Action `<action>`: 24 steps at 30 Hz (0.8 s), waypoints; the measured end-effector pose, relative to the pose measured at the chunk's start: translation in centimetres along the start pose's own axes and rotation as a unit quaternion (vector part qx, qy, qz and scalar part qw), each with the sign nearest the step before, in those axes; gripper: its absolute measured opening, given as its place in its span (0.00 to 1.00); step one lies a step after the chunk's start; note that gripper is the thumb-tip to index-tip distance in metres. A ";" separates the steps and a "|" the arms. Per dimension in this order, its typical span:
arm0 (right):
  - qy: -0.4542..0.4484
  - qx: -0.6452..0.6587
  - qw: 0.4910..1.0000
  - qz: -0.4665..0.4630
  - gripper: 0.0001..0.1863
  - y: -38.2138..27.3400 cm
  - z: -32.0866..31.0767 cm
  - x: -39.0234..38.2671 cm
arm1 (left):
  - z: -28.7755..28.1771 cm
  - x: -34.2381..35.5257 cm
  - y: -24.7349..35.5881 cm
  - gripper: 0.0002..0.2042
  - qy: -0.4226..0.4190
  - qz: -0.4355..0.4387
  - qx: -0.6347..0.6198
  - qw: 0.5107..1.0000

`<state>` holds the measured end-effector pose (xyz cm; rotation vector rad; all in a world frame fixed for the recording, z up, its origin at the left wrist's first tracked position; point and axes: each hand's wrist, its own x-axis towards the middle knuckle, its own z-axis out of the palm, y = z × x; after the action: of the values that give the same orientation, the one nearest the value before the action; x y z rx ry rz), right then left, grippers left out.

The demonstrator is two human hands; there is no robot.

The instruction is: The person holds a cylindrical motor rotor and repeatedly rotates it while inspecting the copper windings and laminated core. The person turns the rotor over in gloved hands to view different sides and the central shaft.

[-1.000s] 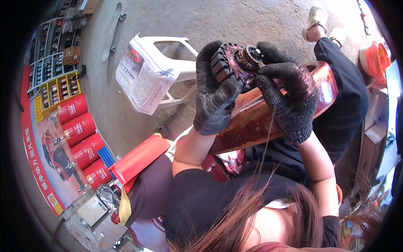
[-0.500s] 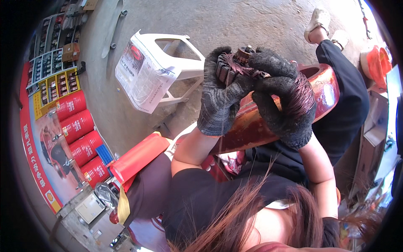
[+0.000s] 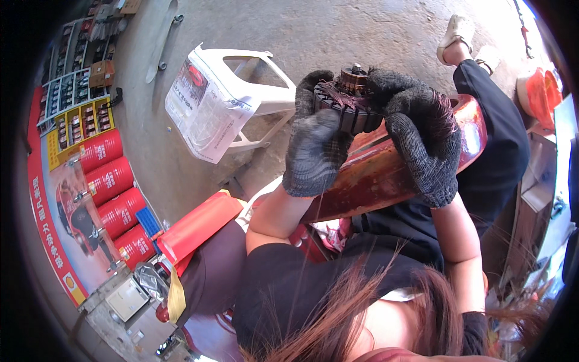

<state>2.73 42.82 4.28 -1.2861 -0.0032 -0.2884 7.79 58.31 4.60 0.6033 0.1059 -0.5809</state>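
Dark knitted gloves cover both my hands. My left hand (image 3: 314, 145) is wrapped around a motor armature (image 3: 344, 117), which stands upright with its copper commutator and short shaft end on top. Dark slots and reddish winding wire ring its upper face. At the armature's right side is my right hand (image 3: 422, 136), fingers curled, with a bundle of thin copper wire (image 3: 443, 116) looped over the back of it. Its fingertips are partly hidden, and so is whatever wire they pinch. Beneath the hands, a worn reddish-brown curved piece (image 3: 374, 187) lies across my lap.
Left of my hands stands a white plastic stool (image 3: 259, 90) with newspaper over one side. Red drums (image 3: 108, 181) and shelves of bottles (image 3: 75, 90) line the left. An orange-red container (image 3: 540, 96) is at the right. A person's shoe (image 3: 456, 36) shows at the top right.
The armature has tipped more upright, so its top face shows more. My left thumb has moved down off its top, and my right hand has shifted slightly right, uncovering the commutator.
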 end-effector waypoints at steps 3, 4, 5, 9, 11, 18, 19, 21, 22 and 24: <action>0.014 0.013 0.999 0.025 0.08 -0.5 0.2 0.0 | 0.2 0.3 -0.4 0.27 -0.010 0.037 0.112 0.993; 0.019 0.022 0.999 0.027 0.08 -0.5 0.2 0.0 | 0.3 0.3 -0.4 0.28 -0.016 0.050 0.140 0.989; 0.026 0.019 0.998 0.054 0.09 -0.6 0.0 0.0 | 0.0 0.4 -0.5 0.28 -0.016 0.049 0.151 0.987; 0.035 0.054 0.993 0.094 0.10 -0.6 -0.3 0.2 | -1.0 0.6 -0.5 0.29 -0.006 0.047 0.192 0.980; 0.037 0.082 0.992 0.087 0.10 -0.5 -0.1 0.3 | -1.1 0.6 -0.4 0.29 -0.008 0.046 0.205 0.978; 0.053 0.048 0.995 0.063 0.10 -0.1 0.5 -0.2 | -0.9 0.5 0.0 0.26 0.004 0.004 0.158 0.987; 0.052 0.032 0.996 0.062 0.09 -0.1 0.5 -0.2 | -0.9 0.4 0.0 0.26 0.008 -0.004 0.163 0.987; 0.054 0.043 0.997 0.034 0.09 0.1 0.6 -0.3 | -0.9 0.4 0.0 0.26 -0.005 -0.011 0.145 0.989; 0.054 0.049 0.997 0.019 0.08 0.2 0.6 -0.3 | -0.8 0.3 0.0 0.25 -0.011 -0.014 0.136 0.991; 0.111 0.061 0.992 -0.024 0.08 0.5 0.3 0.0 | -0.6 0.2 0.3 0.26 -0.014 -0.060 0.079 0.995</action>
<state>2.93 43.22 3.87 -1.1283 0.1361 -0.4660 8.19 58.74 4.25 0.7453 0.0698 -0.7190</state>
